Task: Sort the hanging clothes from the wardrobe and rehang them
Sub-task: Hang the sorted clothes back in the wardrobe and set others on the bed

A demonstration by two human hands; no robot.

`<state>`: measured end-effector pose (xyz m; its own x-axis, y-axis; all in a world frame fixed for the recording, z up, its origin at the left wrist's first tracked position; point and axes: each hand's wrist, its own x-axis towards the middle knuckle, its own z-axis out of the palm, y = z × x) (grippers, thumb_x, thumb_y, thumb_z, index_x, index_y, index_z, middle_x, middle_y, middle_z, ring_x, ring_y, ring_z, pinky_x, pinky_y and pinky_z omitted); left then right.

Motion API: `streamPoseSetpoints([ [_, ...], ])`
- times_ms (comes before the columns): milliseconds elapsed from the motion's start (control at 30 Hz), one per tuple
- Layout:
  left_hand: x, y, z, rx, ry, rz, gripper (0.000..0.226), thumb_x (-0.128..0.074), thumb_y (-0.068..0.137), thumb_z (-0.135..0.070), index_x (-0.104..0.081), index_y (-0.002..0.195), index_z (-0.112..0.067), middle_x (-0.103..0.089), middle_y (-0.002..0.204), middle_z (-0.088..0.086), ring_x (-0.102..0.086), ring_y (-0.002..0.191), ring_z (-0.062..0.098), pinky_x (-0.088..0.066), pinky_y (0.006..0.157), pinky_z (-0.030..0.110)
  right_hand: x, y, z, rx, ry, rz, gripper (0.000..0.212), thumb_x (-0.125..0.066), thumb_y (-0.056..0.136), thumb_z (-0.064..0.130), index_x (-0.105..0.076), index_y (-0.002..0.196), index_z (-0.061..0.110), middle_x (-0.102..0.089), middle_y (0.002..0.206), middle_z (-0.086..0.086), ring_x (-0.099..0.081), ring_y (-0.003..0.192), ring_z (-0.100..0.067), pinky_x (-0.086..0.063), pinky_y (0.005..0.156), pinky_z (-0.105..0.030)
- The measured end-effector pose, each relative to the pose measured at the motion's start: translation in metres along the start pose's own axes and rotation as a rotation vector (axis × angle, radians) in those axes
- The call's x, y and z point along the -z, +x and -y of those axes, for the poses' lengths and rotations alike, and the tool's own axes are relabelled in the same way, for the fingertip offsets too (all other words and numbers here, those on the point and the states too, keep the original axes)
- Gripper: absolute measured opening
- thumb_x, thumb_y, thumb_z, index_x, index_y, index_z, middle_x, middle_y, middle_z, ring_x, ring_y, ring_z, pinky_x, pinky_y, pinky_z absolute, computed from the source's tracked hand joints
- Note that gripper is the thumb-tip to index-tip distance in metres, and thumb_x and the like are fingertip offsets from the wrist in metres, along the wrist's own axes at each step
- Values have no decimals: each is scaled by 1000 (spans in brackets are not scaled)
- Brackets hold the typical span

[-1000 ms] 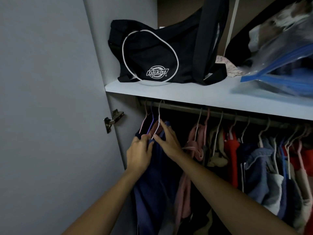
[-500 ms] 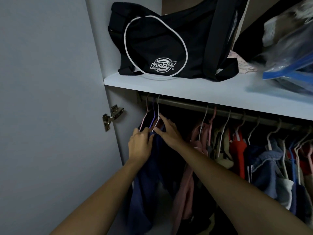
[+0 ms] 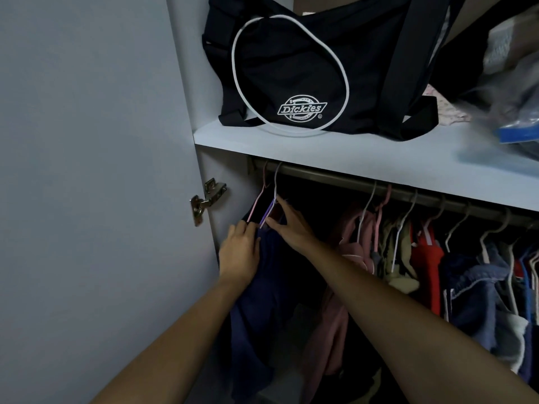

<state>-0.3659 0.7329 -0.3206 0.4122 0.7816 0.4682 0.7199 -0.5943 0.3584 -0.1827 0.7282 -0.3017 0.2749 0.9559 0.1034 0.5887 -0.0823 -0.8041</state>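
Note:
At the far left end of the metal rail (image 3: 344, 177) hang a pink hanger (image 3: 260, 197) and a white-hooked purple hanger (image 3: 270, 208) carrying a navy garment (image 3: 259, 319). My left hand (image 3: 239, 253) grips the navy fabric just under the hangers, fingers curled. My right hand (image 3: 288, 227) pinches the purple hanger's sloping arm between thumb and fingers at the garment's neck. A dark gap separates this garment from the other hanging clothes: a pink garment (image 3: 351, 240), a red one (image 3: 428, 260) and denim pieces (image 3: 478, 290).
The open wardrobe door (image 3: 87, 170) with a metal hinge (image 3: 206, 199) stands close on the left. The shelf (image 3: 335, 154) above the rail holds a black Dickies bag (image 3: 303, 77) and plastic-wrapped bundles (image 3: 516, 112) at right.
Both hands and the navy garment's hangers have shifted left along the rail toward the wardrobe's side wall, widening the gap to the pink garment. Both hands keep their hold.

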Motion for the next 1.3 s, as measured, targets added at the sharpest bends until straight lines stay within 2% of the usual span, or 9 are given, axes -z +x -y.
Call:
streamPoseSetpoints([
  [100, 6, -13, 0, 9, 20, 49, 44, -66, 94, -15, -58, 137, -14, -55, 109, 9, -55, 98, 30, -52, 70, 44, 5, -9, 2, -31, -23, 31, 80, -65, 100, 46, -18, 164, 40, -28, 169, -3, -31, 153, -26, -30, 124, -44],
  [167, 17, -25, -5, 15, 22, 98, 57, -65, 96, -21, -48, 150, -20, -53, 115, 7, -52, 103, 27, -52, 74, 42, 11, -20, 7, -40, -64, 45, 80, -62, 101, 46, -15, 166, 38, -23, 170, -3, -26, 154, -26, -27, 125, -44],
  [333, 57, -62, -26, 68, -17, 132, 51, -61, 99, -34, -44, 146, -22, -51, 124, 3, -51, 107, 23, -52, 80, 38, 20, -61, 7, -28, -132, 9, 79, -58, 102, 47, -13, 166, 35, -21, 172, 2, -21, 157, -24, -25, 126, -47],
  [533, 103, -151, -40, 150, 144, 93, 59, -52, 101, -43, -41, 155, -24, -54, 125, 0, -51, 109, 24, -47, 79, 39, 3, -130, 23, 221, -327, 67, 77, -60, 100, 47, -23, 165, 27, -25, 171, 2, -19, 158, -22, -26, 126, -47],
  [667, 150, -242, -43, 320, 286, 105, 64, -47, 101, -51, -36, 160, -28, -54, 139, 0, -52, 124, 24, -46, 89, 40, -24, -201, 53, 362, -277, 122, 78, -48, 96, 60, -26, 164, 29, -28, 170, 4, -20, 158, -21, -29, 122, -46],
  [767, 192, -310, -48, 475, 352, 93, 64, -40, 101, -54, -39, 159, -28, -55, 141, 1, -52, 128, 26, -47, 93, 43, -45, -258, 72, 477, -273, 209, 75, -47, 99, 60, -22, 164, 33, -24, 171, 7, -15, 159, -16, -26, 124, -45],
  [1000, 295, -489, -80, 809, 467, -78, 62, -42, 102, -54, -37, 160, -31, -51, 149, 0, -47, 135, 26, -44, 100, 44, -103, -403, 141, 767, -160, 443, 72, -49, 99, 55, -27, 163, 31, -35, 165, 4, -28, 154, -21, -32, 122, -48],
  [1200, 373, -660, -134, 1059, 577, -184, 68, -45, 101, -56, -30, 163, -33, -44, 157, 0, -43, 142, 27, -41, 107, 46, -153, -554, 202, 945, -106, 667, 71, -45, 99, 58, -25, 163, 35, -34, 165, 8, -28, 153, -17, -31, 122, -45],
  [1300, 410, -749, -174, 1204, 604, -253, 70, -48, 98, -56, -33, 162, -34, -45, 157, -1, -45, 141, 27, -42, 107, 46, -175, -640, 224, 1037, -88, 758, 72, -44, 98, 61, -24, 163, 38, -32, 166, 9, -25, 155, -18, -28, 124, -45],
])
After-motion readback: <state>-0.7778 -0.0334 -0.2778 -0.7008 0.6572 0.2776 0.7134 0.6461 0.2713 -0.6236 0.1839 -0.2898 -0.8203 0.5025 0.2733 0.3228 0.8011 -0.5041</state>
